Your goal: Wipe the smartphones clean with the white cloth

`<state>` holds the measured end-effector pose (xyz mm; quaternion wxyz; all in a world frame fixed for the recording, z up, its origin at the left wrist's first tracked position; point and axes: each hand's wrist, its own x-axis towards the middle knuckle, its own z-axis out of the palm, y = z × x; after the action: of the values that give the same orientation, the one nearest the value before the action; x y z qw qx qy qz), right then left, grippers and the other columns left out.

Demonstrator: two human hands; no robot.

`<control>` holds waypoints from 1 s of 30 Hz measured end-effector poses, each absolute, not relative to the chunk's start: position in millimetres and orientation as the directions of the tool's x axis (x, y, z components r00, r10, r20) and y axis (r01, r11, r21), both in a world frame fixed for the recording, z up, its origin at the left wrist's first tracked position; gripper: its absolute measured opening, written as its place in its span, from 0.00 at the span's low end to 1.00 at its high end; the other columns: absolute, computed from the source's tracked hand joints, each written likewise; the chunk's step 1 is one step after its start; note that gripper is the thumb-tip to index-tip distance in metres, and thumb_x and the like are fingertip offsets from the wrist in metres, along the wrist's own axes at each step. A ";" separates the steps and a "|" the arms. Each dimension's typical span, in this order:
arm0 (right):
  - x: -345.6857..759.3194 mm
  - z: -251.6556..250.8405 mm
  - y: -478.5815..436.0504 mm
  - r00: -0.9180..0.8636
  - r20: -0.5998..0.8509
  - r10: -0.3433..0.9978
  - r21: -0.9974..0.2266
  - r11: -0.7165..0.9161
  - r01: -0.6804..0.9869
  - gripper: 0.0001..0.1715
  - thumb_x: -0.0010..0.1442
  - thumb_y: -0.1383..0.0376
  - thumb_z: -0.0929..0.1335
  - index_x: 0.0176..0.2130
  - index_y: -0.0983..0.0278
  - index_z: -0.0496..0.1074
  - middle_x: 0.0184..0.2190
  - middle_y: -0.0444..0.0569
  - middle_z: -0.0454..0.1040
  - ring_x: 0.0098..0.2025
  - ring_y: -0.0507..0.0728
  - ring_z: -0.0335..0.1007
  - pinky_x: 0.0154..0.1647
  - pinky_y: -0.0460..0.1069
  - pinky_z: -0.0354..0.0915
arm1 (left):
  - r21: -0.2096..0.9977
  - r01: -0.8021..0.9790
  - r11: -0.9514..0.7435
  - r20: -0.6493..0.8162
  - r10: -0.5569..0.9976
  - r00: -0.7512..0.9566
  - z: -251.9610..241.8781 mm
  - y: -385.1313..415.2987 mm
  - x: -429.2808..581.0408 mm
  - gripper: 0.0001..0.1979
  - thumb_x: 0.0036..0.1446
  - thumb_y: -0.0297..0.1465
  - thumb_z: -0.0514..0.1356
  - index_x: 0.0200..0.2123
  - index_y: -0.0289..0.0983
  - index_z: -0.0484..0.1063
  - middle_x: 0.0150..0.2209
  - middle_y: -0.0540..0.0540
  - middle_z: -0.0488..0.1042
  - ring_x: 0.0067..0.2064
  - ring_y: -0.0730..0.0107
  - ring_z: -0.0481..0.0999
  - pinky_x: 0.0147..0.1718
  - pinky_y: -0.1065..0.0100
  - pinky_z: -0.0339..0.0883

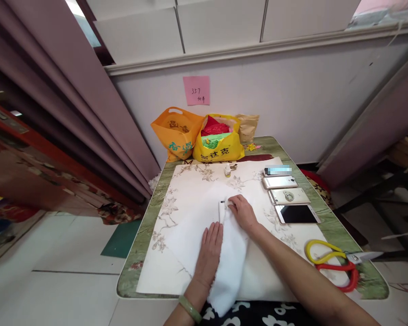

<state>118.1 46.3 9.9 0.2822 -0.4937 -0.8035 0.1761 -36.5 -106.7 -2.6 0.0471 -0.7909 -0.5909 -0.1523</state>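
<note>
A white cloth (231, 262) lies on the table, folded over and hanging past its front edge. My left hand (210, 251) rests flat on the cloth's folded left edge, fingers stretched out. With bent fingers my right hand (242, 212) pinches the cloth near its far end. Between the hands a narrow white strip with a small dark camera-like spot shows, apparently the edge of a white phone (221, 209); the cloth covers the rest of it.
On the right stand several phones (289, 196) in a column, with scissors (347, 262) nearer me. A small bottle (227, 170) is beyond the cloth. An orange bag (177, 136) and a yellow bag (221, 151) stand at the table's back. Flower-patterned paper (166, 262) covers the table.
</note>
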 end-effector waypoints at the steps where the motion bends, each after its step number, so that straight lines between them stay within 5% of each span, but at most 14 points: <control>1: 119.1 9.9 41.9 -0.359 0.287 0.888 -0.561 0.459 0.689 0.14 0.67 0.67 0.61 0.45 0.60 0.74 0.42 0.52 0.73 0.44 0.58 0.70 0.45 0.52 0.68 | 0.105 0.949 -0.297 0.288 0.922 0.257 -2.0 -107.0 -36.5 0.43 0.53 0.13 0.43 0.70 0.37 0.32 0.67 0.39 0.57 0.69 0.60 0.52 0.63 0.49 0.57; 7: 151.2 13.3 -12.3 -0.532 0.288 0.797 -0.562 0.590 0.579 0.15 0.68 0.68 0.61 0.41 0.57 0.76 0.40 0.48 0.75 0.43 0.55 0.71 0.44 0.49 0.68 | 0.156 0.937 -0.313 0.278 0.924 0.263 2.6 -108.5 -33.5 0.35 0.63 0.33 0.52 0.69 0.34 0.41 0.68 0.35 0.52 0.69 0.51 0.49 0.63 0.45 0.54; 11: 171.4 16.0 -27.7 -0.586 0.227 0.778 -0.607 0.584 0.539 0.12 0.67 0.67 0.62 0.39 0.58 0.75 0.38 0.46 0.75 0.41 0.54 0.71 0.44 0.48 0.67 | 0.172 0.934 -0.313 0.292 0.922 0.255 4.2 -107.5 -32.4 0.33 0.65 0.33 0.51 0.69 0.35 0.42 0.68 0.36 0.53 0.69 0.53 0.50 0.64 0.45 0.54; 16: 155.5 18.7 9.2 -0.472 0.155 0.868 -0.549 0.472 0.690 0.11 0.67 0.67 0.63 0.40 0.58 0.74 0.38 0.45 0.74 0.42 0.54 0.71 0.40 0.46 0.65 | 0.143 0.940 -0.309 0.300 0.919 0.257 2.2 -107.3 -32.5 0.34 0.64 0.32 0.51 0.69 0.34 0.41 0.68 0.35 0.54 0.69 0.53 0.51 0.63 0.46 0.55; 23: 111.8 20.5 45.3 -0.344 0.195 0.919 -0.512 0.394 0.763 0.13 0.67 0.69 0.60 0.42 0.62 0.73 0.39 0.52 0.73 0.43 0.59 0.69 0.40 0.50 0.64 | 0.028 0.955 -0.294 0.335 0.903 0.268 -10.8 -104.6 -37.2 0.39 0.57 0.14 0.42 0.70 0.36 0.36 0.66 0.39 0.60 0.68 0.61 0.55 0.63 0.50 0.58; 30: 133.5 19.2 -9.1 -0.596 0.285 0.751 -0.562 0.634 0.531 0.10 0.68 0.66 0.63 0.39 0.59 0.73 0.37 0.47 0.74 0.41 0.55 0.69 0.46 0.50 0.63 | 0.123 0.944 -0.306 0.285 0.922 0.261 3.9 -109.4 -33.1 0.33 0.65 0.34 0.51 0.69 0.32 0.44 0.68 0.35 0.54 0.70 0.54 0.50 0.64 0.47 0.54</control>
<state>133.5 -9.1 19.2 0.2560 -0.3697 -0.8670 0.2147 -33.1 -109.4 3.9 0.0358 -0.7933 -0.5882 -0.1530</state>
